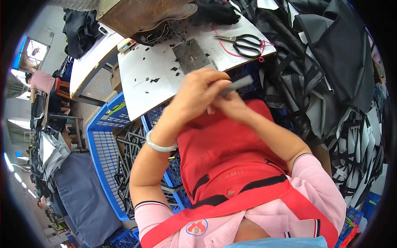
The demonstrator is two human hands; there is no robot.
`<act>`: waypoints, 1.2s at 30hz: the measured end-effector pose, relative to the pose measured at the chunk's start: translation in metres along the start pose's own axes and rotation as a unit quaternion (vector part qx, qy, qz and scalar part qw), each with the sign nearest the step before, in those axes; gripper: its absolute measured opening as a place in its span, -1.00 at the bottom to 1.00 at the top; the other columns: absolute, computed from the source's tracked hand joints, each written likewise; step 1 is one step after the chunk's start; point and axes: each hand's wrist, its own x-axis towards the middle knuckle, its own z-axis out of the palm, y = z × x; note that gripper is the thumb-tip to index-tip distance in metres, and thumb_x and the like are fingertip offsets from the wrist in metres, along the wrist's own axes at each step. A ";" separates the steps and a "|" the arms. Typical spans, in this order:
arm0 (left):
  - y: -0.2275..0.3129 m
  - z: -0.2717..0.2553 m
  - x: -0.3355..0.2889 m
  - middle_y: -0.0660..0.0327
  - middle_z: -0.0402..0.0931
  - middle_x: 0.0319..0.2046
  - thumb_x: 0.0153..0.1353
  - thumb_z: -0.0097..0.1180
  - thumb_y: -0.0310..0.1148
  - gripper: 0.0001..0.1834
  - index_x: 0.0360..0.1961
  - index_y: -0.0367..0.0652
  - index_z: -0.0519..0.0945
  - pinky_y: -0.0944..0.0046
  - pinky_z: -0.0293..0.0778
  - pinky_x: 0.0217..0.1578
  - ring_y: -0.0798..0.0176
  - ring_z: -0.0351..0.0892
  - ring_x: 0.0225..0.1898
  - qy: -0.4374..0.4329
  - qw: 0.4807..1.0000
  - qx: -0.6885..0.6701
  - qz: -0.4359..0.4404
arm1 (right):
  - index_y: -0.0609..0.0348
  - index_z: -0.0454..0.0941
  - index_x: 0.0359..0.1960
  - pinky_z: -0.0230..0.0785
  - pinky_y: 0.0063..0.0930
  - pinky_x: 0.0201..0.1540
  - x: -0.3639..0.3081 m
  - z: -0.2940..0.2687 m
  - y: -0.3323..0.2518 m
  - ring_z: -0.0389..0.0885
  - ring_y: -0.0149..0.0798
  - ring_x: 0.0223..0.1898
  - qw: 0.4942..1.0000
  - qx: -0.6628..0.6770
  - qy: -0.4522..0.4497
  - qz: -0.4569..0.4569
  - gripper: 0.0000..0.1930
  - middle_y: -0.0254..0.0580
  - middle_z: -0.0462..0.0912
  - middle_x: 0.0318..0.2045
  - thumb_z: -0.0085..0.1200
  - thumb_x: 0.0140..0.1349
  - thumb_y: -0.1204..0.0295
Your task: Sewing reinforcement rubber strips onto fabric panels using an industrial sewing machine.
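Observation:
My left hand (198,89), with a pale bangle on its wrist, is closed around a short dark grey strip (242,84). The strip's free end sticks out past the thumb to the right. Right up against it, my right hand (232,106) is closed beneath the left one. Its fingers are mostly covered, so what they grip is hidden. Both hands are over my red apron (223,144), at the near edge of a white worktable (138,93). Just beyond them lies a metal plate (191,56) set on the tabletop.
Black-handled scissors (244,43) and a pink cord (223,43) lie at the table's right. Small black scraps (154,80) dot it; a brown machine housing (138,16) stands behind. A blue crate (103,153) of dark strips is left. Black fabric pieces (331,53) pile up right.

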 end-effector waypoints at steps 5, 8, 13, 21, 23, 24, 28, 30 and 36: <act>-0.046 -0.036 -0.034 0.25 0.51 -0.55 0.41 -0.07 -0.09 -0.54 -0.27 -0.33 0.63 0.36 0.42 -0.25 0.32 0.56 -0.41 -0.105 0.955 -0.087 -0.264 | 0.20 0.50 -0.01 0.40 -0.65 -0.42 0.001 -0.067 -0.038 0.52 -0.54 -0.48 0.993 0.109 0.048 0.012 -0.61 -0.31 0.56 -0.45 -0.05 0.40 0.12; -0.052 -0.033 -0.053 0.22 0.56 -0.50 0.44 -0.17 -0.04 -0.46 -0.30 -0.34 0.62 0.36 0.47 -0.31 0.33 0.54 -0.44 -0.178 0.933 -0.196 -0.243 | 0.17 0.47 0.04 0.37 -0.63 -0.43 -0.013 -0.087 -0.022 0.48 -0.52 -0.51 0.989 0.111 0.018 0.097 -0.54 -0.32 0.54 -0.43 -0.08 0.38 0.02; -0.052 -0.037 -0.063 0.26 0.54 -0.49 0.37 0.02 -0.26 -0.72 -0.25 -0.30 0.58 0.41 0.45 -0.31 0.40 0.49 -0.46 -0.147 0.858 -0.430 -0.240 | 0.39 0.49 -0.07 0.33 -0.73 -0.66 -0.030 -0.100 0.008 0.53 -0.47 -0.56 0.963 0.122 -0.024 0.239 -0.31 -0.18 0.59 -0.39 -0.20 0.34 -0.16; -0.015 -0.035 -0.062 0.30 0.53 -0.50 0.32 0.11 -0.28 -0.77 -0.30 -0.27 0.59 0.45 0.40 -0.41 0.46 0.45 -0.51 -0.137 0.898 -0.334 -0.251 | 0.16 0.55 -0.01 0.46 -0.38 -0.07 -0.034 -0.013 -0.064 0.63 -0.14 -0.27 0.902 -0.329 -0.086 -0.267 -0.58 -0.13 0.65 -0.28 0.28 0.06 0.38; -0.006 -0.033 -0.056 0.30 0.53 -0.50 0.32 0.11 -0.28 -0.77 -0.31 -0.27 0.60 0.45 0.41 -0.42 0.46 0.45 -0.52 -0.136 0.902 -0.335 -0.236 | 0.11 0.49 0.06 0.47 -0.35 -0.07 -0.018 -0.007 -0.066 0.62 -0.09 -0.28 0.901 -0.345 -0.088 -0.247 -0.51 -0.09 0.64 -0.26 0.29 0.04 0.38; -0.003 -0.034 -0.054 0.29 0.54 -0.50 0.32 0.11 -0.27 -0.76 -0.33 -0.27 0.60 0.45 0.41 -0.43 0.46 0.46 -0.52 -0.132 0.905 -0.336 -0.226 | 0.06 0.44 0.13 0.47 -0.32 -0.08 -0.013 -0.007 -0.068 0.62 -0.04 -0.29 0.901 -0.358 -0.093 -0.226 -0.43 -0.06 0.63 -0.24 0.30 0.02 0.38; -0.004 -0.040 -0.048 0.28 0.55 -0.50 0.31 0.13 -0.28 -0.75 -0.21 -0.29 0.63 0.47 0.41 -0.45 0.46 0.47 -0.52 -0.111 0.905 -0.336 -0.235 | 0.07 0.59 -0.11 0.47 -0.27 -0.17 0.004 -0.022 -0.083 0.64 -0.02 -0.28 0.890 -0.428 -0.153 -0.038 -0.61 -0.04 0.61 -0.41 0.29 -0.02 0.32; -0.009 -0.043 -0.046 0.28 0.56 -0.50 0.31 0.13 -0.29 -0.73 -0.16 -0.30 0.64 0.47 0.40 -0.46 0.47 0.46 -0.53 -0.101 0.908 -0.328 -0.242 | 0.13 0.57 -0.32 0.44 -0.22 -0.25 0.013 -0.033 -0.085 0.62 0.01 -0.31 0.778 -0.594 -0.076 -0.190 -0.75 -0.05 0.60 -0.46 0.26 -0.02 0.30; -0.008 -0.042 -0.029 0.17 0.60 -0.52 0.21 0.18 -0.34 -0.74 -0.22 -0.36 0.64 0.36 0.41 -0.46 0.41 0.49 -0.52 0.071 0.988 0.037 -0.135 | 0.17 0.49 -0.38 0.40 -0.20 -0.17 0.048 -0.048 -0.089 0.57 -0.02 -0.21 0.721 -0.643 -0.071 -0.249 -0.73 -0.14 0.58 -0.37 0.28 -0.07 0.35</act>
